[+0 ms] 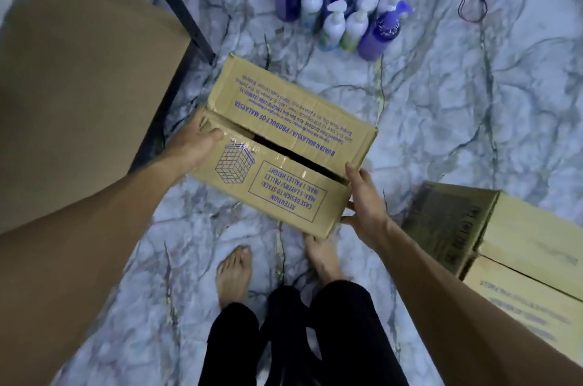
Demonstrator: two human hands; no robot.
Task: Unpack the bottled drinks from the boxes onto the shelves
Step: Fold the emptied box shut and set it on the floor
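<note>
Head view shows our left hand (195, 142) and right hand (366, 199) clamped on opposite ends of a cardboard box (284, 145) above the floor, flaps parted, contents hidden. Unpacking seems unfinished: bottles (340, 3) stand on the floor. Print reads "PRODUCT OF MALAYSIA" and "ATTENTION CASE DESIGN TO STACK".

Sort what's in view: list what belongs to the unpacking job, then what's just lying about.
Job:
- held cardboard box, flaps slightly parted
- left hand and right hand gripping its ends
- stacked boxes at right
- large box at left

Lying about:
- pump bottles standing on the floor
- cable on the marble floor
</note>
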